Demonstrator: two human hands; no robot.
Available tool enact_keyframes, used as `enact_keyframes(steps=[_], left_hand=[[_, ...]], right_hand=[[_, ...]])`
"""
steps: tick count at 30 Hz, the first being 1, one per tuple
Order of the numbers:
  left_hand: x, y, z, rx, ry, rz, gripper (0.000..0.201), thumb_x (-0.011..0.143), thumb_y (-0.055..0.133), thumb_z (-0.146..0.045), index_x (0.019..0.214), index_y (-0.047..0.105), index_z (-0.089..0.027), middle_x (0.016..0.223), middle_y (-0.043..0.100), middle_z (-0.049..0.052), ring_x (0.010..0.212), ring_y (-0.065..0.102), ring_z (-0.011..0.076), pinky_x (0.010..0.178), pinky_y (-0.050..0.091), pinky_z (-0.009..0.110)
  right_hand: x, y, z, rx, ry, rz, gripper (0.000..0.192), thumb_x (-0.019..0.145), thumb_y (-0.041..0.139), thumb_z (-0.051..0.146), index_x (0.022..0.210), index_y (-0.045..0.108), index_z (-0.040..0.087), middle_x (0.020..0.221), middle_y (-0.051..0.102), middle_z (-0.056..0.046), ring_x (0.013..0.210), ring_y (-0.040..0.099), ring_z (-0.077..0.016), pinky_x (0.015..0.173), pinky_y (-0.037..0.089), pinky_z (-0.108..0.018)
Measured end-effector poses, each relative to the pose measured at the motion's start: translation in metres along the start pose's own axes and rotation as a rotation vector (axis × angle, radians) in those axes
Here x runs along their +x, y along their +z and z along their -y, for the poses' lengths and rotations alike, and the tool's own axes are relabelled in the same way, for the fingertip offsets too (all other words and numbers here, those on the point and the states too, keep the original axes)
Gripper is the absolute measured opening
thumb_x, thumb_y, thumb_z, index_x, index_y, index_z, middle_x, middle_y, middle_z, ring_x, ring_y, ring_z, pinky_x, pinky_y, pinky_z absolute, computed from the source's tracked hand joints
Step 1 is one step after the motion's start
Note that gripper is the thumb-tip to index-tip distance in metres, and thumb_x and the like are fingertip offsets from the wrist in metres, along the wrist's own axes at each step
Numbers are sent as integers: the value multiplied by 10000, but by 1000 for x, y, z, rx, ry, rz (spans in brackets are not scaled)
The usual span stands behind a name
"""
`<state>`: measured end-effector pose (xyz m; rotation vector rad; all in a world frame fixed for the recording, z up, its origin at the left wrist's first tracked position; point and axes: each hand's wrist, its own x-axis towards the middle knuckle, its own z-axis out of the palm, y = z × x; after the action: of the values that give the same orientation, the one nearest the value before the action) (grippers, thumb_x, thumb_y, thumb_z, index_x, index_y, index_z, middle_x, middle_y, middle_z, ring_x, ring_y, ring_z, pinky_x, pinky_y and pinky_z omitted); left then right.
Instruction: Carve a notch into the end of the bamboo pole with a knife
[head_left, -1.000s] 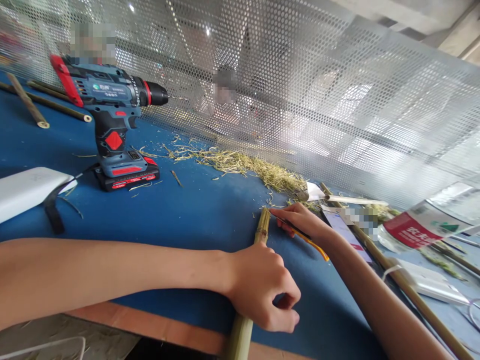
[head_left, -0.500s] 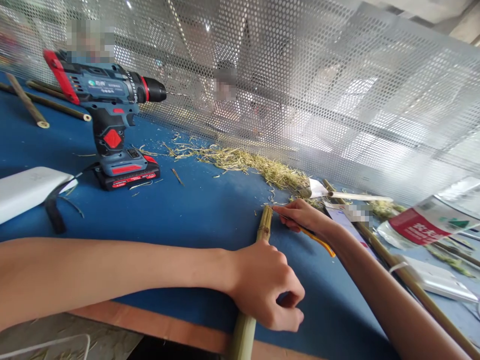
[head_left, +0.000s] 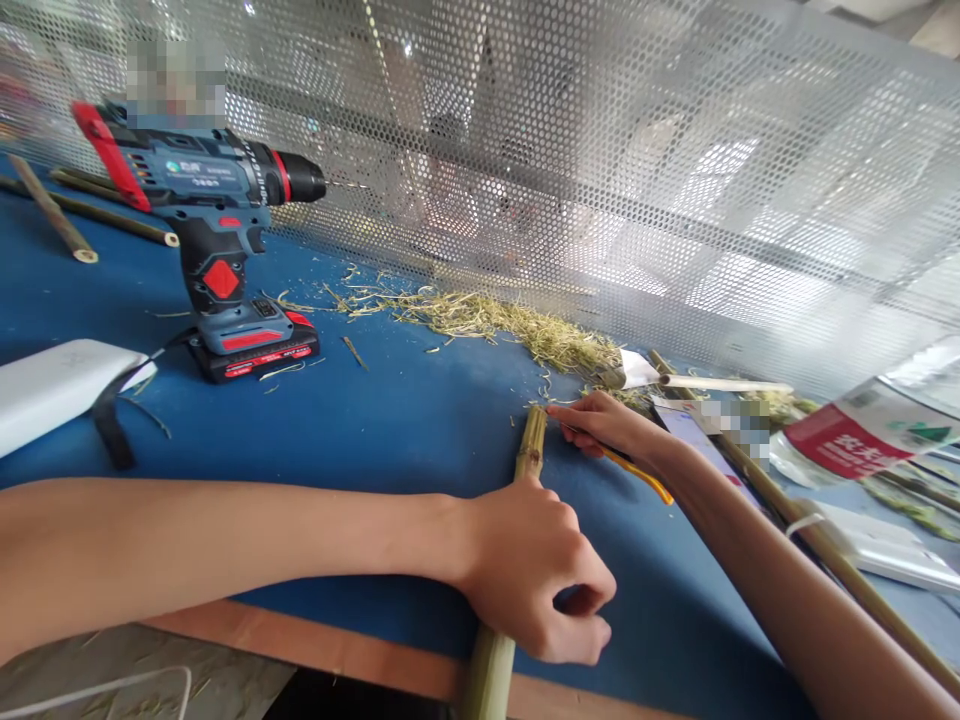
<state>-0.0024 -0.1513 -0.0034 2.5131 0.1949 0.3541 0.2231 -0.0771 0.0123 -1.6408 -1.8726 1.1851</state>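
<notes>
The left hand (head_left: 536, 570) has its grip closed around a bamboo stick (head_left: 529, 452) lying on the blue surface (head_left: 390, 420) — near end past the edge. The right hand (head_left: 604, 425) pinches a yellow-handled tool (head_left: 637, 472), tip at the stick's far end, near the shavings (head_left: 510, 325).

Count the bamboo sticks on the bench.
5: one under the left hand, bamboo stick; three thin ones far left behind the drill; one long cane right. Others may be hidden.

Head camera looks forward and down, close over the workbench (head_left: 390, 420).
</notes>
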Motion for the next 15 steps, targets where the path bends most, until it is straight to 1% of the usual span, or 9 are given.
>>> enact_keyframes(steps=[2, 4, 5, 7, 9, 10, 12, 15], left_hand=[[-1, 2, -1, 31, 50, 9, 239, 831, 645, -436, 690, 624, -245, 567, 568, -33, 589, 521, 175, 602, 361, 333], [-3, 4, -5, 77, 120, 48, 209, 830, 645, -414, 712, 601, -247, 571, 552, -31, 599, 540, 192, 580, 359, 342], [-4, 5, -7, 102, 163, 91, 186, 830, 646, -391, 726, 588, -248, 579, 550, -29, 605, 548, 201, 559, 348, 347], [-5, 7, -13, 141, 237, 217, 167, 838, 638, -339, 732, 548, -248, 597, 549, -23, 597, 544, 210, 509, 305, 349], [-6, 7, -18, 170, 269, 326, 193, 869, 614, -305, 726, 497, -245, 621, 555, -14, 584, 529, 206, 472, 265, 340], [-7, 7, -20, 188, 268, 350, 215, 887, 604, -303, 725, 475, -244, 633, 559, -11, 582, 523, 203, 463, 251, 335], [-8, 6, -21, 223, 257, 355, 240, 909, 605, -316, 735, 458, -244, 655, 566, -9, 584, 514, 200, 457, 231, 327], [-10, 8, -18, 262, 257, 330, 228, 907, 626, -315, 753, 474, -245, 660, 560, -14, 560, 480, 195, 450, 201, 328]], right_hand=[[0, 1, 0, -9, -4, -16, 717, 795, 727, 867, 558, 565, 210, 484, 478, 35, 437, 409, -89, 451, 308, -268], [1, 2, 0, -25, -6, -9, 732, 779, 723, 887, 553, 562, 210, 481, 487, 30, 436, 423, -92, 458, 317, -271], [1, 1, 0, -32, -6, -1, 741, 772, 718, 899, 548, 561, 210, 476, 485, 28, 431, 424, -93, 458, 319, -273], [2, 0, 1, -44, -6, 17, 757, 750, 709, 925, 539, 557, 214, 466, 478, 29, 419, 421, -96, 450, 316, -277], [3, -1, 2, -47, -9, 34, 769, 729, 705, 945, 530, 548, 219, 458, 470, 32, 415, 416, -96, 446, 318, -280], [3, -2, 3, -46, -11, 44, 770, 722, 707, 948, 530, 546, 220, 456, 463, 36, 418, 413, -96, 449, 320, -279], [3, -3, 3, -39, -13, 63, 765, 726, 707, 946, 540, 543, 222, 452, 449, 43, 426, 407, -96, 458, 327, -279], [3, -6, 3, -25, -2, 89, 751, 733, 716, 931, 552, 543, 223, 456, 441, 46, 428, 398, -95, 457, 324, -282]])
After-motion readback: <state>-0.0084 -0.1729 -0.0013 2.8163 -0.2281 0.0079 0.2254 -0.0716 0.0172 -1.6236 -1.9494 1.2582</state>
